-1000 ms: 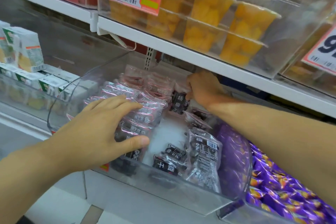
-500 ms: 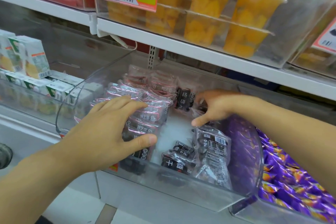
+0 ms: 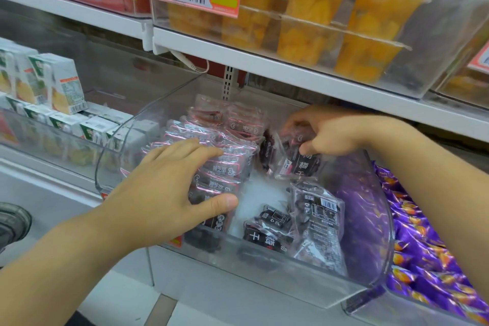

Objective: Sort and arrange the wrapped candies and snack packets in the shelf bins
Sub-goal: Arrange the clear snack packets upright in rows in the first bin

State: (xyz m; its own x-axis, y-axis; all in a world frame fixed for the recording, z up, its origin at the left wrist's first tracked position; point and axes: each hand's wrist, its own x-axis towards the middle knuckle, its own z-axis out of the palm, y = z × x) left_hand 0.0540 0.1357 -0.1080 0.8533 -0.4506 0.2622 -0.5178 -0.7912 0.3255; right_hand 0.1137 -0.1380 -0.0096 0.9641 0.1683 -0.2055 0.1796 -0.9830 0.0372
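Ahead, we reach into a clear bin (image 3: 370, 222) on a shelf. Our left hand (image 3: 169, 193) lies flat, fingers straight, on a row (image 3: 222, 156) of packets at its left. Our right hand (image 3: 325, 131) pinches one packet (image 3: 299, 164) far right.

The bin (image 3: 370, 219) is formed of clear, glossy plastic, smooth at the rim. The snack packets (image 3: 225, 167) are wrapped in shiny, crinkled transparent film — dark printed labels are seen on them. The neighbouring candies (image 3: 423, 246) are cased in glossy purple foil-like wrap. The cartons (image 3: 63, 85) appear as matt printed card, and the shelf edge (image 3: 264, 61) as smooth white-painted metal.
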